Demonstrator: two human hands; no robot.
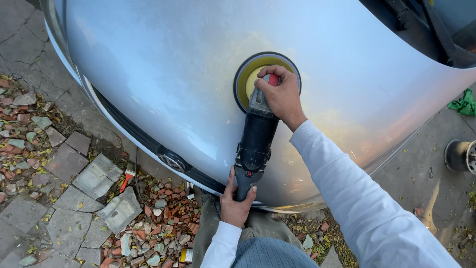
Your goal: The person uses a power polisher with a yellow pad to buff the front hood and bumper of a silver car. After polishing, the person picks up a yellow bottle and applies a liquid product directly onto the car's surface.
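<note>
Fingers of the right hand (281, 96) are curled over the head of a black polisher (256, 136) at frame centre, arm stretched out from lower right. Its rear handle is gripped by the left hand (235, 201) below; the yellow pad (255, 74) is pressed flat on the silver car bonnet (163, 64).

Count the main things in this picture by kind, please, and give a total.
Hands: 2, left hand and right hand, both on the polisher
Polisher: 1
Car hood: 1
Green cloth: 1
Total: 5
</note>
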